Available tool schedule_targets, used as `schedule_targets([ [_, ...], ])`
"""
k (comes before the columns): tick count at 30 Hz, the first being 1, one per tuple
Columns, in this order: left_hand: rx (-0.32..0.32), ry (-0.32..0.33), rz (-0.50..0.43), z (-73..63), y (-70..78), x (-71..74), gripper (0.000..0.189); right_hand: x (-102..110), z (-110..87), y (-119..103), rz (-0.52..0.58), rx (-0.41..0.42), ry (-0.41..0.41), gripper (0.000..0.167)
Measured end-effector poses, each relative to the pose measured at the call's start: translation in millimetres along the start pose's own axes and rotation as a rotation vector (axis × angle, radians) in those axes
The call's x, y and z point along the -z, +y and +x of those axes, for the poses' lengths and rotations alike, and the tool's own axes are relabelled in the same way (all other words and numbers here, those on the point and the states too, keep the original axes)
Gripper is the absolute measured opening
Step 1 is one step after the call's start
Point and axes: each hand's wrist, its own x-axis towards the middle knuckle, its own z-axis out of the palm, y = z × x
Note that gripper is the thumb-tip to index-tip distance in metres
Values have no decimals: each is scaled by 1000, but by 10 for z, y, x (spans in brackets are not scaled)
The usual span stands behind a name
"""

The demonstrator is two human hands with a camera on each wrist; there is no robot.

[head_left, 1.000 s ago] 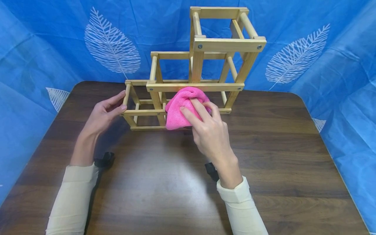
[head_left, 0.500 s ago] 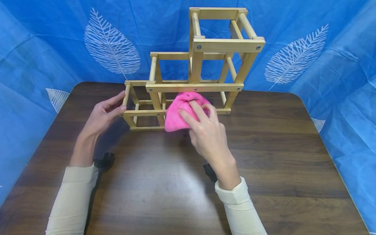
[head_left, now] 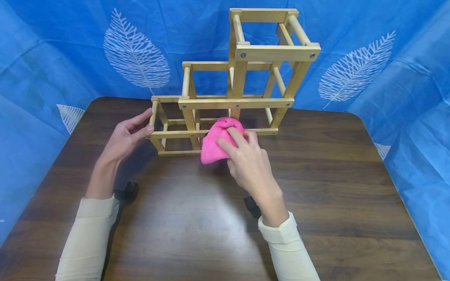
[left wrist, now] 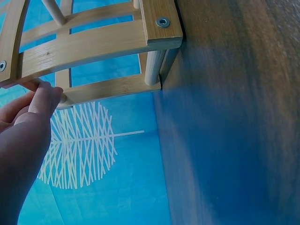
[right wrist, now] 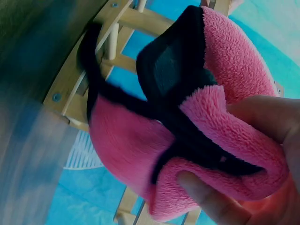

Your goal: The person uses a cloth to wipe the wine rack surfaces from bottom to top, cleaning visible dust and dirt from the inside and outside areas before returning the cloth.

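A stepped wooden rack (head_left: 211,104) of slats and dowels stands at the back of the table. My left hand (head_left: 123,136) grips the dowel at the rack's low left end between thumb and fingers; the left wrist view shows the fingertips (left wrist: 44,96) behind a slat. With bent fingers, my right hand (head_left: 251,164) holds a bunched pink cloth (head_left: 219,142) in front of the rack's lower middle. Dark edging and folds of the cloth (right wrist: 126,140) show in the right wrist view, with the thumb pressed into it. Whether the cloth touches the lower slat is hard to tell.
The dark wood-grain table (head_left: 197,218) spreads out in front of the rack. Behind and at both sides hangs a blue sheet (head_left: 200,35) with white leaf prints. The rack's tallest part (head_left: 275,52) rises at the right.
My right hand has moved the pink cloth down, away from the middle slat to the level of the lower one. The left hand keeps its grip on the rack's left end.
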Motion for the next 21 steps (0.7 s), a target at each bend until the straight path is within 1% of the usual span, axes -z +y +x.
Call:
schedule_targets([
  [6,16,0,-11,-19,-2,8,65,5,-12,-6,21,-24,-54,50],
  [11,15,11,-17,-30,-1,6,65,72,-22,28,35,-52,-104,51],
  [17,15,5,-15,-14,-1,-6,66,203,-68,144,45,-89,-149,49],
  [21,19,-3,-25,2,3,-8,65,283,-116,244,68,-130,-204,50],
])
